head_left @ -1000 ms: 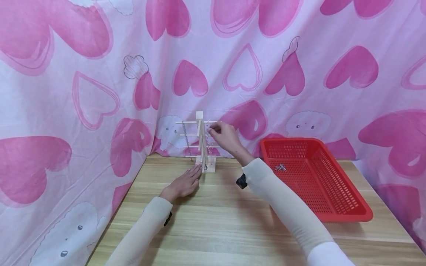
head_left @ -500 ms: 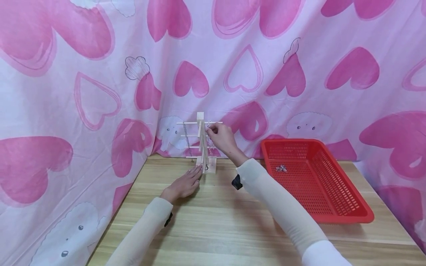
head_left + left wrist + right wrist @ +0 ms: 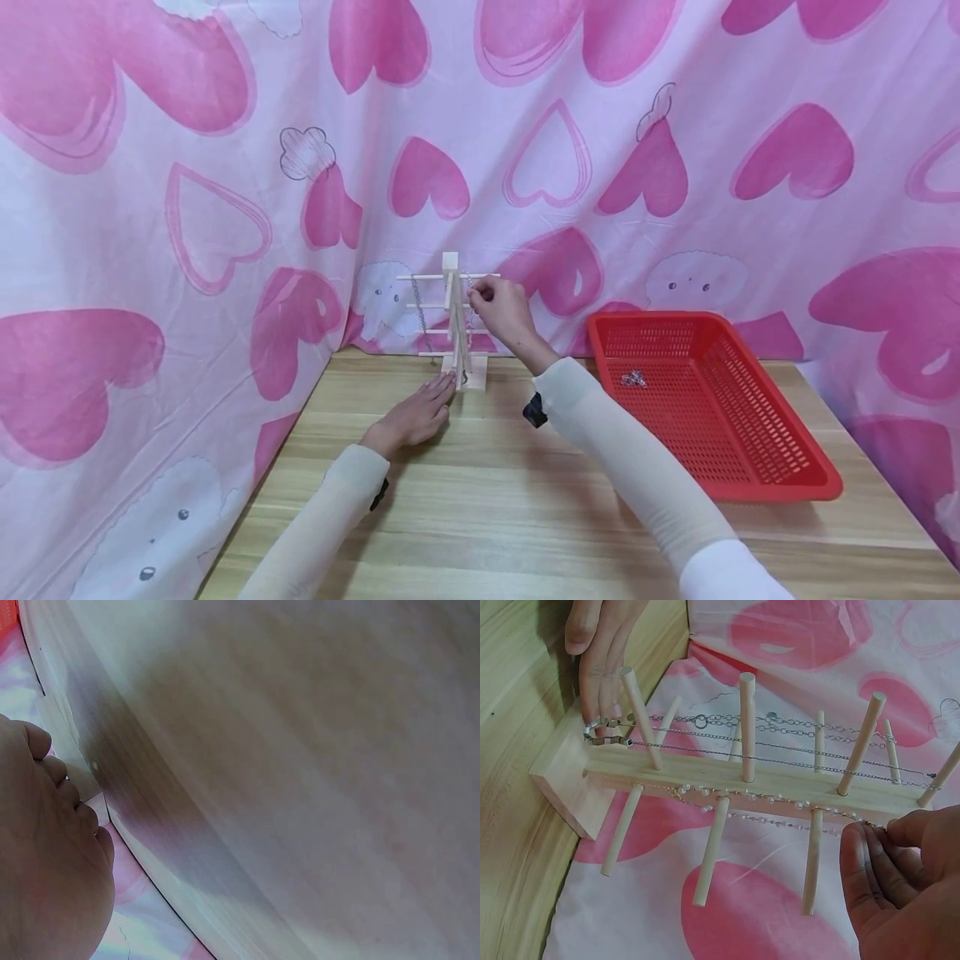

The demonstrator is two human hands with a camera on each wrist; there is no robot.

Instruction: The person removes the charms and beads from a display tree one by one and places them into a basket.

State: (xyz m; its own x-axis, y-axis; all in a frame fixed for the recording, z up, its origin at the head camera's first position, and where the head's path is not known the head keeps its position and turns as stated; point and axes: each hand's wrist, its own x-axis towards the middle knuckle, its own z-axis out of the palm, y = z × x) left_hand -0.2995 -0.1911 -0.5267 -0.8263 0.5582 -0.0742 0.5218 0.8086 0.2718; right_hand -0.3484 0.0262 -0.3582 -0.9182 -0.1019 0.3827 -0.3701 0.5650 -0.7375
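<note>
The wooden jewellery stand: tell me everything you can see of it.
The wooden jewellery stand is pale bare wood: a flat base, an upright post and round pegs sticking out on both sides at several heights. It stands upright at the back of the table, against the heart-print cloth. Thin metal chains and a beaded chain hang along the post. The left hand rests flat at its base; the right hand pinches the beaded chain near the top pegs.
</note>
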